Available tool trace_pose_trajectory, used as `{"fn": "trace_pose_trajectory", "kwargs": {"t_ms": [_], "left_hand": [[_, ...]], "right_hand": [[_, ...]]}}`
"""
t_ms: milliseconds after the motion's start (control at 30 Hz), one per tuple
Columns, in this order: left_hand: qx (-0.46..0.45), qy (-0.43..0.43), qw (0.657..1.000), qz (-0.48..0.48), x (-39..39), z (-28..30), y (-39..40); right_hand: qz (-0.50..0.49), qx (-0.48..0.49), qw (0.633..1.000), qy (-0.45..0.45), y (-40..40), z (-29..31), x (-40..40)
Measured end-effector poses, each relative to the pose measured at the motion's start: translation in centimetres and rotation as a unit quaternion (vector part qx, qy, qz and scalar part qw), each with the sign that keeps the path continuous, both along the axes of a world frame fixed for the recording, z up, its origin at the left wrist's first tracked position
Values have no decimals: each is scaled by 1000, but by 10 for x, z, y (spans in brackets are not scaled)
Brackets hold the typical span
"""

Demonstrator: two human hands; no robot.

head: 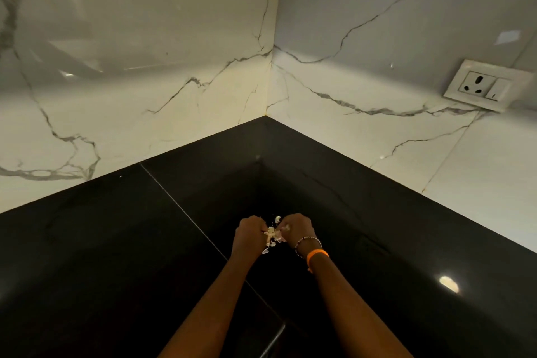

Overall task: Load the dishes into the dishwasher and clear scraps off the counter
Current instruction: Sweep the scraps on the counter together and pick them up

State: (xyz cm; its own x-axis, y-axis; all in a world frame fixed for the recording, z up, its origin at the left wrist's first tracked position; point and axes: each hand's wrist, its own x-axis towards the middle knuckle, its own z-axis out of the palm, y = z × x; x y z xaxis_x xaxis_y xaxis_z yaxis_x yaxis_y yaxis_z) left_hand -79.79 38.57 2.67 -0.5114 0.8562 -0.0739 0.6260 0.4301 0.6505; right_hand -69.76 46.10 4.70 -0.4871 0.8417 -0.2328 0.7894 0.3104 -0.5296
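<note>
- left hand (250,232) and right hand (297,229) both curled, pinching the scraps (271,234) bunched between them on the counter (116,241)
- few flakes loose just beside fingers
- scraps mostly gathered, not yet binned
- dishes, dishwasher out of view: status unknown

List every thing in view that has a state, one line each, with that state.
scraps: pale bits bunched between both hands on the counter
left hand: fingers curled, gathering the scraps
right hand: fingers curled, gathering the scraps
counter: black, glossy, a few loose bits beside the hands
wall socket: nothing plugged in
</note>
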Motion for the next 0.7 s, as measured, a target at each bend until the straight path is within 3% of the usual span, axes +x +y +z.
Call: {"fn": "trace_pose_trajectory", "kwargs": {"t_ms": [167,300,500,700], "left_hand": [[42,-74,996,26,-3,2,-5],[81,-186,977,67,3,18,-15],[73,-387,913,106,18,28,-49],[47,-482,868,109,42,33,-97]], "right_hand": [[-69,-61,991,99,-2,7,21],[-123,-114,972,162,-7,9,33],[-216,-222,897,316,-44,12,52],[-226,-307,827,414,-84,9,79]]}}
